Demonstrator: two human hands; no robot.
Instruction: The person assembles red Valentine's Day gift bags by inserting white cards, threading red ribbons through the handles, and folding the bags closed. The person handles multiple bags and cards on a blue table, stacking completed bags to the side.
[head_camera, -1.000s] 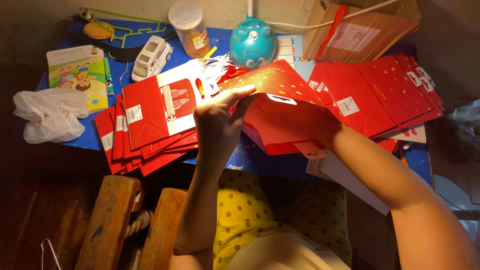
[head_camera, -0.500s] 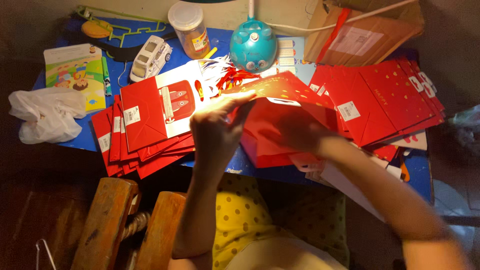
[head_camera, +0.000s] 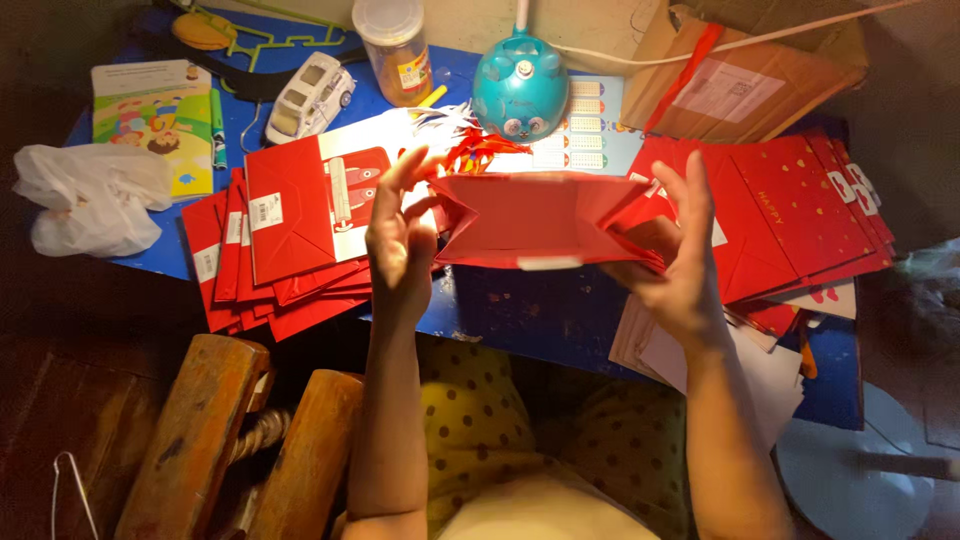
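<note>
I hold a red paper gift bag (head_camera: 535, 220) up over the blue table (head_camera: 530, 310), spread open between both hands. My left hand (head_camera: 400, 235) grips its left end with fingers raised. My right hand (head_camera: 675, 260) holds its right end, fingers pointing up. A fanned stack of flat red bags (head_camera: 275, 235) lies on the table to the left. Another overlapping stack of red bags (head_camera: 800, 215) lies to the right.
A teal round lamp (head_camera: 520, 90), a plastic jar (head_camera: 395, 50), a white toy van (head_camera: 310, 95), a picture book (head_camera: 155, 115) and a white plastic bag (head_camera: 90, 195) sit on the table. A cardboard box (head_camera: 740, 65) is at the back right. Wooden chair parts (head_camera: 240, 440) lie below left.
The red bag was folded under my hands over the table; now both hands have pulled apart and lifted it, spreading it open.
</note>
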